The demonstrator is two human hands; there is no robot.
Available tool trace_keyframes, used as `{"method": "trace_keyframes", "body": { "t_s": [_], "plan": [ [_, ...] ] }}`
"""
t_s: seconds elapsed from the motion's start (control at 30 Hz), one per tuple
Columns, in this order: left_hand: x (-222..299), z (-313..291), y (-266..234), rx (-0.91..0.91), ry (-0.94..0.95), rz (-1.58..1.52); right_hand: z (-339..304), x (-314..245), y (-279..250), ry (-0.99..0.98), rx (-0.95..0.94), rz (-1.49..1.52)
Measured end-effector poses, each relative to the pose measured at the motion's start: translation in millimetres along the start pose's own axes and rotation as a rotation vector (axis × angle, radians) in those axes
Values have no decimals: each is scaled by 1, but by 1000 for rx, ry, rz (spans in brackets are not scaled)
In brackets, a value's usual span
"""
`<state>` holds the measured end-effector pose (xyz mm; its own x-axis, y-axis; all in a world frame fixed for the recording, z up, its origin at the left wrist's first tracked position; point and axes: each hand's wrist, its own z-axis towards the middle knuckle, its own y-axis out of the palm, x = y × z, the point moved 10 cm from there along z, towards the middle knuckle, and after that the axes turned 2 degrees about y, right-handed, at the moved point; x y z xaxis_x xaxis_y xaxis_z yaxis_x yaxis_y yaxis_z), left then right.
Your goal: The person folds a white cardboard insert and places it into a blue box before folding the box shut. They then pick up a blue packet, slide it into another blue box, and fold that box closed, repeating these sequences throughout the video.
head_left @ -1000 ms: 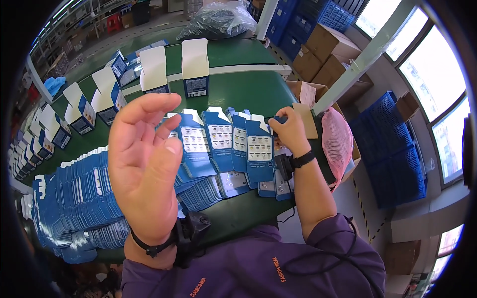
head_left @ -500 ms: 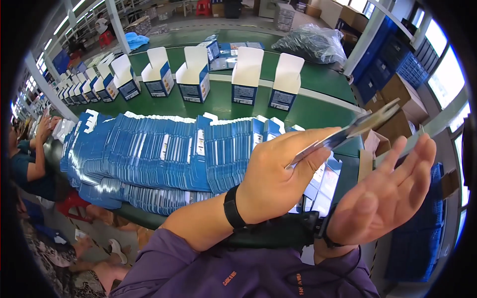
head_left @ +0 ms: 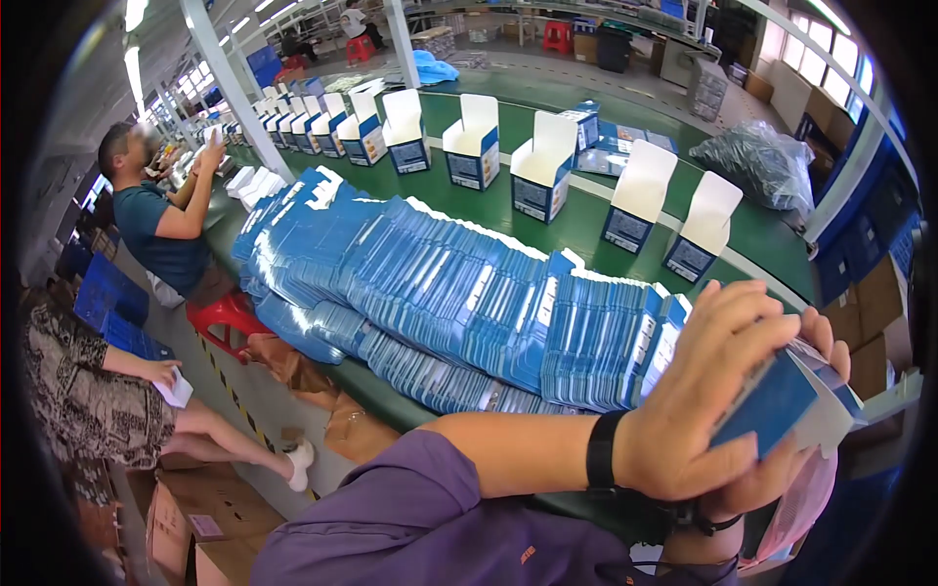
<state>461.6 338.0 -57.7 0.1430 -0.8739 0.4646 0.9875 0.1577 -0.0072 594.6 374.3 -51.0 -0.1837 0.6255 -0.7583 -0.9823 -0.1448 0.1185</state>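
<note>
My left hand (head_left: 694, 386), with a black band on its wrist, grips a blue and white carton (head_left: 772, 402) at the right. Its fingers reach over the top of the carton and its thumb presses the side. My right hand (head_left: 777, 481) clasps the same carton from below and behind, and much of it is hidden. White flaps stick out at the carton's right end. Left of my hands, a long stack of flat blue cartons (head_left: 469, 293) leans in rows on the green table.
Beyond the stack stands a line of open blue and white boxes (head_left: 542, 186) on the green belt (head_left: 430, 186). A grey plastic bag (head_left: 757, 166) lies at the far right. At the left a person in a teal shirt (head_left: 147, 220) works beside a red stool (head_left: 225, 322).
The thin flat carton in my left hand is now opened out into a box shape. My right hand has closed onto it. The view has swung left, showing more of the nearby people.
</note>
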Motion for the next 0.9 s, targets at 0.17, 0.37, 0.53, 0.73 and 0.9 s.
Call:
{"method": "trace_keyframes", "body": {
  "t_s": [0.17,0.37,0.53,0.73,0.9],
  "plan": [
    [5,0,2,122,-165,-203,1,12,-7,48,104,432],
    [5,-1,-8,64,-82,-95,0,-1,4,39,-48,170],
    [6,8,0,100,-62,-74,-7,1,-11,-150,-127,14],
    [-8,9,-2,29,-91,169,9,10,-1,-62,-129,-33],
    [7,31,23,-362,-129,295,30,21,-22,540,-186,722]
  ]
}}
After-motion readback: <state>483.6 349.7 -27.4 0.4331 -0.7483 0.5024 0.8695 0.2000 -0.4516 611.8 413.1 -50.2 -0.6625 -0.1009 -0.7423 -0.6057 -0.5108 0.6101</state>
